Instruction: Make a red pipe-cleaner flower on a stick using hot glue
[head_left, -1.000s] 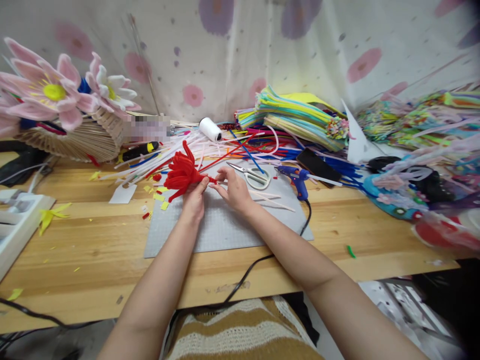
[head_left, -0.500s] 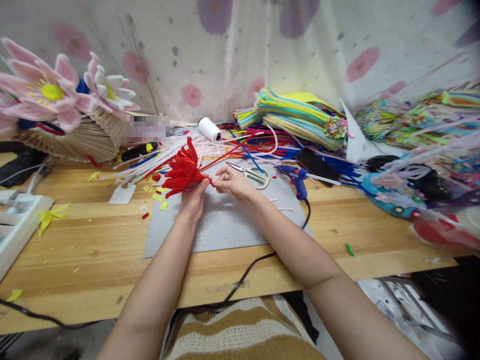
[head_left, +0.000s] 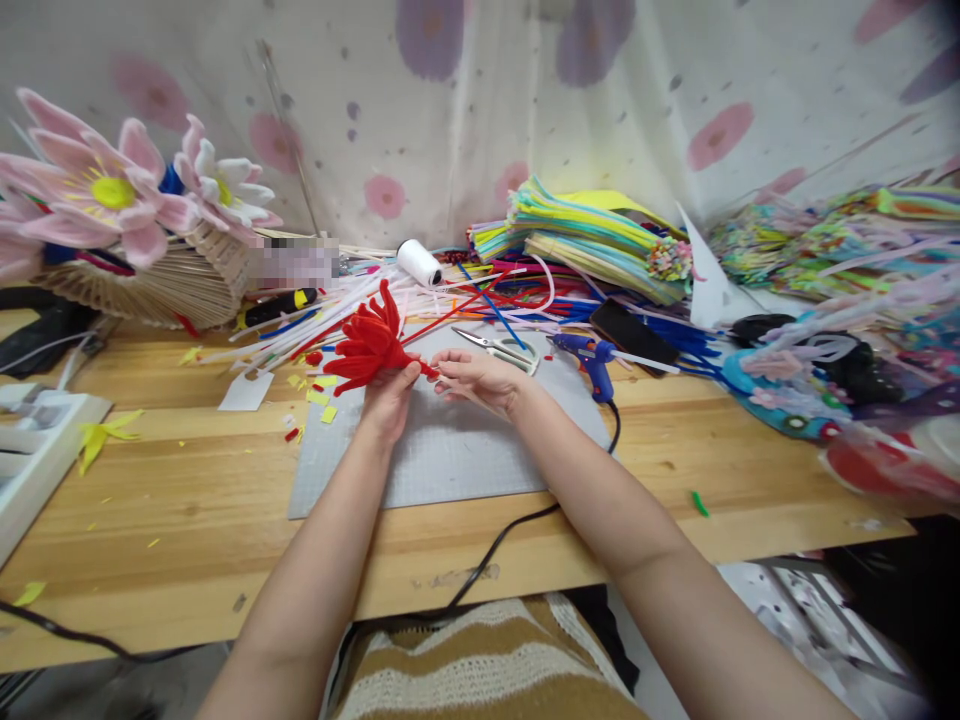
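Note:
A red pipe-cleaner flower (head_left: 367,345) with many looped petals lies sideways in my left hand (head_left: 388,398). Thumb and fingers of that hand are closed around its narrow base, petals pointing left. The short twisted red stem sticks out to the right. At the stem's tip is my right hand (head_left: 476,380), its fingers stretched out and slightly apart; whether a fingertip touches the stem is hard to see. Both hands are above a grey cutting mat (head_left: 450,465). Scissors (head_left: 501,350) with pale handles lie just behind my right hand.
A blue glue gun (head_left: 592,360) rests right of the scissors, its black cord (head_left: 499,540) running to the table's front edge. Behind are a white thread spool (head_left: 418,262), loose pipe cleaners, pipe-cleaner bundles (head_left: 600,235) and a dark phone (head_left: 634,335). Pink flowers (head_left: 112,195) stand left.
My right hand's fingers have loosened from the stem and spread, and the hand has shifted slightly right. My left hand keeps hold of the red flower, which has barely moved.

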